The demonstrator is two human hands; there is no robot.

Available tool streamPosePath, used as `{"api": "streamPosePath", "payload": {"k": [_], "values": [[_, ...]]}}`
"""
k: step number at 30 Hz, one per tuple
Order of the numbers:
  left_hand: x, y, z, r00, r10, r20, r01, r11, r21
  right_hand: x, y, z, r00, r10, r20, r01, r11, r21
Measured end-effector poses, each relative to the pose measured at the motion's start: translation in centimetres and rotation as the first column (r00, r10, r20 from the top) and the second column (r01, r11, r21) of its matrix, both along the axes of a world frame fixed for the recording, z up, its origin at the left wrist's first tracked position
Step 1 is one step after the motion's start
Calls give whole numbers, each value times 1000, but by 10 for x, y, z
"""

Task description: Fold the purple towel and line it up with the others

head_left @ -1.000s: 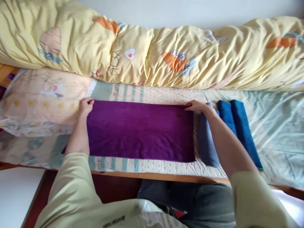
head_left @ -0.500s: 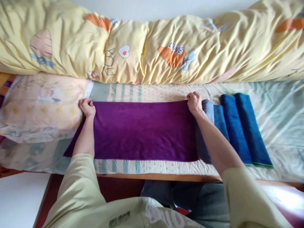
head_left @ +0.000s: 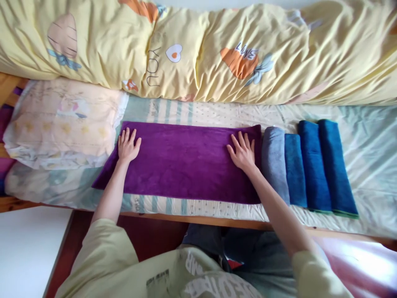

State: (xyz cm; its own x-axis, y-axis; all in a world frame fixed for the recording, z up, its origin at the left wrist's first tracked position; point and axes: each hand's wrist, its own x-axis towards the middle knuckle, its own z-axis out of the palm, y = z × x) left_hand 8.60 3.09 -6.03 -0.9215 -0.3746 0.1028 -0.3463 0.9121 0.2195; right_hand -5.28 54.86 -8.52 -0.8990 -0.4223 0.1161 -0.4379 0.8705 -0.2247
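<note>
A purple towel [head_left: 182, 165] lies spread lengthwise on the bed, mostly flat, its left end slanting out toward the near edge. My left hand [head_left: 128, 145] rests palm down near its far left corner, fingers spread. Close to the opposite end, my right hand [head_left: 242, 151] presses on the cloth with fingers apart. Just right of the towel are a folded grey towel [head_left: 274, 163], a shorter blue folded towel [head_left: 295, 169] and two longer blue folded towels, one in the middle [head_left: 315, 165] and one at the outer right [head_left: 338, 167].
Along the wall runs a bunched yellow quilt [head_left: 211, 49] with carrot prints. A pale pillow [head_left: 65, 124] lies to the left. The patterned bed sheet [head_left: 366, 145] stretches under everything, and the wooden bed edge [head_left: 198, 219] runs between the bed and my body.
Both hands have let go of the towel's far corners and now lie flat on it with fingers spread. The far edge lies down on the sheet. The view has shifted slightly.
</note>
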Motion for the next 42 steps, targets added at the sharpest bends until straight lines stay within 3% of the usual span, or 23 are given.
{"api": "streamPosePath", "payload": {"k": [3,6,10,13,15,19,26,30,33,35,36,39,42], "values": [[1,0,0,999,38,-24,-38,999,12,-3,9,-4,987,-159,37,159,987,12],[20,11,12,998,62,-15,-62,998,7,20,13,12,977,-207,48,208,978,-22],[91,31,26,999,49,-4,-49,999,-20,102,24,32,993,-106,55,108,994,-20],[146,37,27,993,117,-14,-117,993,-27,156,40,29,991,-69,118,69,998,0],[168,35,26,984,176,-27,-177,984,-20,173,50,21,988,-82,131,84,996,-11],[180,31,24,972,235,-19,-235,972,-13,173,60,11,989,-97,109,101,994,-33],[189,45,26,914,400,-69,-400,916,24,174,57,10,990,-109,93,115,992,-57],[199,73,29,856,490,-164,-487,871,63,181,58,12,990,-120,77,121,992,-17],[214,132,24,817,514,-263,-511,855,83,171,56,25,990,-74,122,68,996,56],[221,185,15,858,403,-317,-398,914,85,147,45,40,986,54,158,-64,996,57],[221,210,9,900,298,-318,-282,955,95,129,34,49,975,146,168,-152,988,27],[210,265,-16,931,59,-360,0,987,162,56,-23,72,904,389,180,-372,920,-121],[195,281,-39,923,-13,-385,100,973,206,-23,-99,78,883,385,269,-341,920,-195]]}}
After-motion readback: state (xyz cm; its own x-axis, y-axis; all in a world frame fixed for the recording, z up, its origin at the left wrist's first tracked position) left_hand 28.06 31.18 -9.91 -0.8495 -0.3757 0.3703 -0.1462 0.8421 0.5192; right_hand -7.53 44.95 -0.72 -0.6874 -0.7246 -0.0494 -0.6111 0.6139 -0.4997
